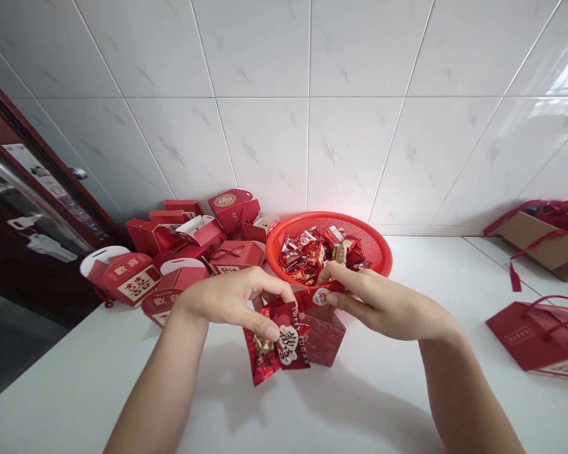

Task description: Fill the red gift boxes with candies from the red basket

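My left hand [246, 302] is closed on red candy packets [293, 337]; one bears a pale label and "SWEET SUGAR" lettering, another has a clear window with gold inside. Just behind them stands a red gift box [325, 331] on the white counter, partly hidden by the packets and my fingers. Above the box's top, my right hand [376, 299] pinches a small red candy packet [318, 296] with a round white label. A red plastic basket [383, 252] full of wrapped candies [307, 249] sits behind both hands, against the wall.
Several red gift boxes [170, 233] are crowded together at the back left, some with open lids. A closed red box with a cord handle [539, 334] stands at the right. Behind it is a cardboard box [539, 246] holding dark red ribbons. A dark door frame [42, 157] borders the left.
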`<state>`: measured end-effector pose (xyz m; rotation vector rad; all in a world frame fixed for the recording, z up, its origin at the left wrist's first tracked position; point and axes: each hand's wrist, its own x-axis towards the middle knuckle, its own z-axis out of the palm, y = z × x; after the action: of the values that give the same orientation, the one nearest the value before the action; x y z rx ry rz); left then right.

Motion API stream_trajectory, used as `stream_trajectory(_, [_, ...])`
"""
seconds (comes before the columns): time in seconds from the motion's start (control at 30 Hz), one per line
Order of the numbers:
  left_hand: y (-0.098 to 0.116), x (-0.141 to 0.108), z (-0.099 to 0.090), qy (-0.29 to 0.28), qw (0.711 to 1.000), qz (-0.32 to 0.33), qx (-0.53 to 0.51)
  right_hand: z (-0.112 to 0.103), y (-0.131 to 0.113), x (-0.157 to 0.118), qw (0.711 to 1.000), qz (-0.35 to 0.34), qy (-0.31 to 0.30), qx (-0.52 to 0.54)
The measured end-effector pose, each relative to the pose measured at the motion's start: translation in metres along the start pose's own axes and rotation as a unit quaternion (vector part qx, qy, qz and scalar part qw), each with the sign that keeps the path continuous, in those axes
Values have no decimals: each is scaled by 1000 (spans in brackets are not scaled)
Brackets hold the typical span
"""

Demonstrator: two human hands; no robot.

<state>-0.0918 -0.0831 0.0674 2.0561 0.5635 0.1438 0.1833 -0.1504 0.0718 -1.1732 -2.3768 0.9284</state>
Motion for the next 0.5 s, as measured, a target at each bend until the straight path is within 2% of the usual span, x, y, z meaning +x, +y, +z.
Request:
stream_trajectory(0.23, [-3,1,1,56,997,12,-50,-3,5,3,1000,0,-6,-1])
stream_trajectory(0.3, [-6,3,-1,31,999,8,-37,-5,6,3,1000,0,-13,-1])
stream_trajectory(0.43, [-8,5,-3,-59,998,10,-3,-9,9,-1,1000,-23,-13,-7])
stream_trajectory(0.5, [-4,2,-1,-77,997,27,18,-11,9,-4,999,-24,-10,-24])
